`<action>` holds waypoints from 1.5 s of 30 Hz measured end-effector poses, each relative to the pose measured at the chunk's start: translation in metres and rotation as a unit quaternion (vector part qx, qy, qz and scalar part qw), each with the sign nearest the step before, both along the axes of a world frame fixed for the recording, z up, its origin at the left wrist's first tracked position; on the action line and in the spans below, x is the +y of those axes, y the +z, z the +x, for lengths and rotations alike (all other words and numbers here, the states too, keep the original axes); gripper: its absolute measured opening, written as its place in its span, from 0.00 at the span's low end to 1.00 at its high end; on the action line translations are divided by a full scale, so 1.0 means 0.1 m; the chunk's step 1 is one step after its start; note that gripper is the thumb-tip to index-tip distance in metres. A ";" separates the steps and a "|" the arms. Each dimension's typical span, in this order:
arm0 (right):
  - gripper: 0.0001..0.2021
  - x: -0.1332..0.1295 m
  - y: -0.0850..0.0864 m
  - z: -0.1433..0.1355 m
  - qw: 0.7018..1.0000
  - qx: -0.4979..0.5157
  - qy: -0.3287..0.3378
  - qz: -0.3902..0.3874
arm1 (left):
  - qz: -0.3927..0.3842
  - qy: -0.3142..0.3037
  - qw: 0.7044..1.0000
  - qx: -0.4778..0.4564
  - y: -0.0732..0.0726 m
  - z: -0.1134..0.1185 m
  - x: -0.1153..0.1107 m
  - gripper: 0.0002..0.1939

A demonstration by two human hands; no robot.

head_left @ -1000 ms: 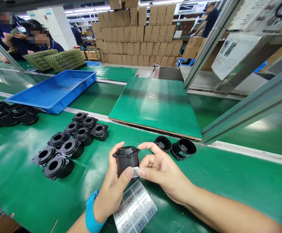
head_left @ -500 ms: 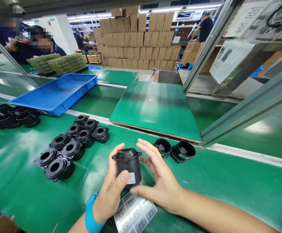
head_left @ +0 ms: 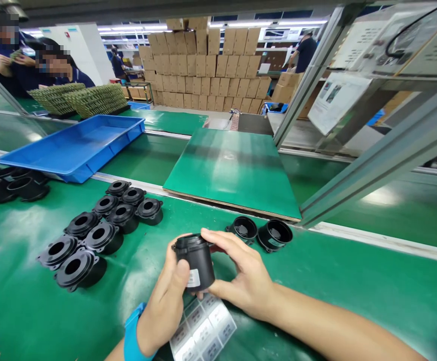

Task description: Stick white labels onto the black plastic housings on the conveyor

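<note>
A black cylindrical plastic housing [head_left: 202,265] with a flanged top and a white label on its side is held up in front of me. My left hand [head_left: 167,296] wraps its left side, the thumb beside the label. My right hand [head_left: 246,276] grips it from the right, fingers on the top rim and thumb near the bottom edge. Beneath my hands lies a sheet of silver printed labels [head_left: 203,328], partly covered by them. Two more black housings, open side up, stand beyond my right hand; the right one [head_left: 275,235] bears a label.
Several black housings [head_left: 100,235] stand in rows at left, with more [head_left: 28,188] at the far left. Behind them sits a blue tray [head_left: 79,145]. A raised green board [head_left: 233,175] and a metal post [head_left: 372,155] border the back. Co-workers are across the line.
My right hand has closed in on the housing and now touches its top and bottom. The housing has tilted slightly. The whole view has shifted a little.
</note>
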State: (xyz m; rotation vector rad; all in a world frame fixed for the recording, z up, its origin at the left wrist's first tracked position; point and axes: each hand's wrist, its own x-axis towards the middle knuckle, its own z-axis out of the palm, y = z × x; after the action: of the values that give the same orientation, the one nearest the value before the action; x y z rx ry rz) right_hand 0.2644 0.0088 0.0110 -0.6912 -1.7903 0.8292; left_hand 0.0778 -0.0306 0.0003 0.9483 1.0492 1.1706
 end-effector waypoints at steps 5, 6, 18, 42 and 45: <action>0.24 0.17 0.07 0.10 0.998 -0.045 0.006 -0.049 | 0.016 -0.018 0.999 0.049 0.07 -0.04 0.11 0.24; 0.21 0.22 0.09 0.14 0.996 -0.089 -0.014 -0.026 | 0.025 -0.013 0.997 0.075 0.09 -0.04 0.14 0.25; 0.08 0.53 0.43 0.54 0.902 -0.427 -0.030 0.060 | 0.051 0.116 0.981 0.150 0.05 -0.22 0.31 0.28; 0.17 -0.03 -0.17 0.19 0.922 -0.184 0.210 -0.267 | 0.109 -0.025 0.881 0.459 -0.16 -0.26 -0.67 0.20; 0.14 -0.05 -0.20 0.14 0.922 -0.148 0.189 -0.305 | 0.071 0.005 0.922 0.380 -0.16 -0.25 -0.63 0.10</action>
State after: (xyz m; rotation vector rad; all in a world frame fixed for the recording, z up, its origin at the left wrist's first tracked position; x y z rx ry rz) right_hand 0.2787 0.0039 -0.0093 -0.9152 -1.9736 1.6604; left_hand 0.0524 -0.0935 -0.0160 1.5819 1.5897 0.8941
